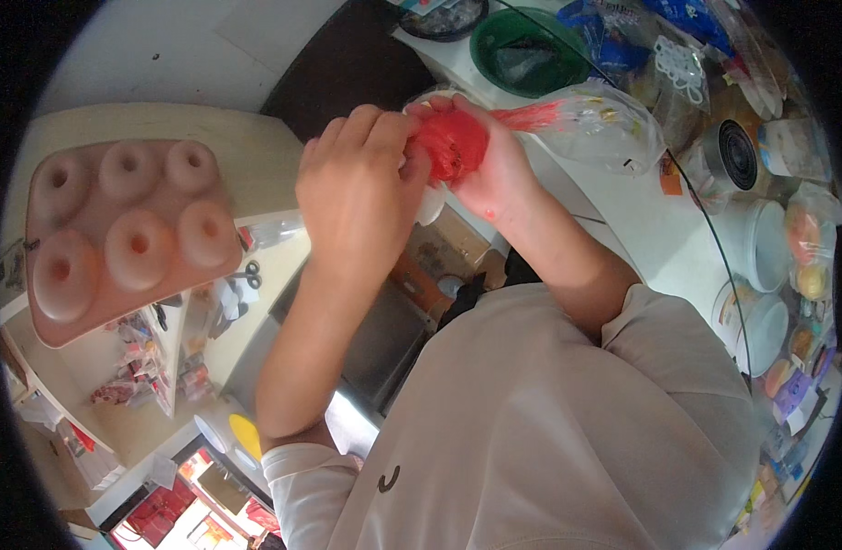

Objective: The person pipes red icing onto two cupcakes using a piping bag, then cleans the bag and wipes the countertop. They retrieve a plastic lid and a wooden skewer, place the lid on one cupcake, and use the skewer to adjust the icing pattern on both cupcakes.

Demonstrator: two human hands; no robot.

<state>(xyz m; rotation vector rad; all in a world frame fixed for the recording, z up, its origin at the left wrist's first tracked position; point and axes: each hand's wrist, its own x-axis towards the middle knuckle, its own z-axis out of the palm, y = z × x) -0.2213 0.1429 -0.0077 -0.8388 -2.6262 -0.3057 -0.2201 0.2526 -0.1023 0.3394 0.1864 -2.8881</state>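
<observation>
Both of my hands work a clear piping bag (567, 124) of red filling above the bench (622, 215), left hand (361, 183) fingers clamped around its bulge, right hand (480, 170) cradling it beneath, the pink doughnut mould (127, 229) waiting nearby.

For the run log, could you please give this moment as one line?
left hand and right hand: grip red-filled clear plastic piping bag | pink silicone six-ring mould: on counter
</observation>
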